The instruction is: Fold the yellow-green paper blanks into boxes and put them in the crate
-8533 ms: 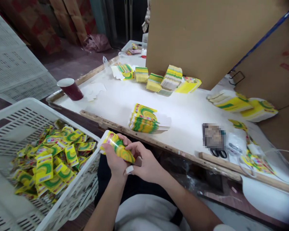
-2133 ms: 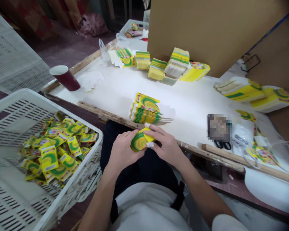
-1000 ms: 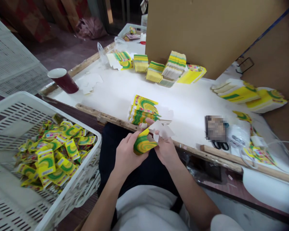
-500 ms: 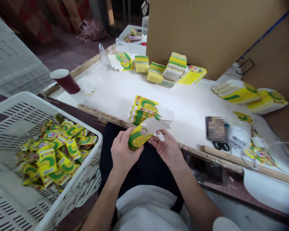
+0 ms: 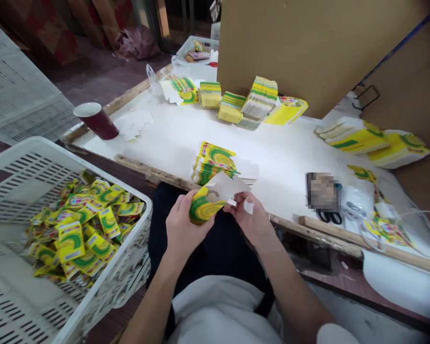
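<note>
I record the left hand (image 5: pixel 182 220) clamped around the carton (image 5: pixel 205 206); the right hand (image 5: pixel 254 220) has its fingertips bunched at the pale flaps, though I cannot tell whether they grip. The carton is held up at the table's (image 5: pixel 283 153) near edge, before a stack of cartons (image 5: pixel 215 160). I judge it light, thin card, easily creased: best held by its sides, not its flaps.
</note>
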Motion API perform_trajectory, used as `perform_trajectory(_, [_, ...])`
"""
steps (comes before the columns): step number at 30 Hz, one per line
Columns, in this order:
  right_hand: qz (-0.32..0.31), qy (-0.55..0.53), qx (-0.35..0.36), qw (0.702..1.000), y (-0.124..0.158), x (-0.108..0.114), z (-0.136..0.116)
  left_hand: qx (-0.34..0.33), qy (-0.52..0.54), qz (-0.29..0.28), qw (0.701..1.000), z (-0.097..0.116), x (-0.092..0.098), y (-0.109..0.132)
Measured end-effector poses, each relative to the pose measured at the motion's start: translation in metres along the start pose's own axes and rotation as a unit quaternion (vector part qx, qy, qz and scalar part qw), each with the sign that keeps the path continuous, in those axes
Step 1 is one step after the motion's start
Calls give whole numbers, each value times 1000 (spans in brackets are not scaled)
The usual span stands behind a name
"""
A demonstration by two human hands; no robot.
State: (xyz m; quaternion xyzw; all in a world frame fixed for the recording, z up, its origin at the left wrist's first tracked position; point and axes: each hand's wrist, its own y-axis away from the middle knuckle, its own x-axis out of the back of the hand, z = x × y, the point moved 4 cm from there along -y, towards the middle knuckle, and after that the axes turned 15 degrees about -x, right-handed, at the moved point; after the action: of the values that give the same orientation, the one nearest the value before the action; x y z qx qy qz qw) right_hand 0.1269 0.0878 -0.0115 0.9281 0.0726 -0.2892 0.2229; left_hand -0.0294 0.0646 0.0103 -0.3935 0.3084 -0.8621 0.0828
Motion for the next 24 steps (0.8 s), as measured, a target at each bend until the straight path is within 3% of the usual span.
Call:
perform_trajectory(3, [18, 12, 29, 999, -1, 1, -6, -12, 10, -8, 1000, 2, -2, 1])
perform_trajectory(9, [-26, -27, -39, 999, -2, -7, 7, -11, 10, 3, 1000, 2, -3, 1])
perform_trajectory(15, [33, 34, 67, 997, -1, 3, 0, -20, 4, -13, 1000, 2, -4, 0])
perform_trajectory(18, [54, 78, 74, 993, -3, 6, -4, -30, -3, -9, 999, 4, -5, 0])
perform_trajectory(21, [62, 45, 56, 996, -5, 6, -5, -39, 0, -13, 999, 6, -6, 0])
perform_trajectory(24, [38, -25, -26, 999, -7, 0, 0, -33, 19, -21, 999, 6, -7, 1])
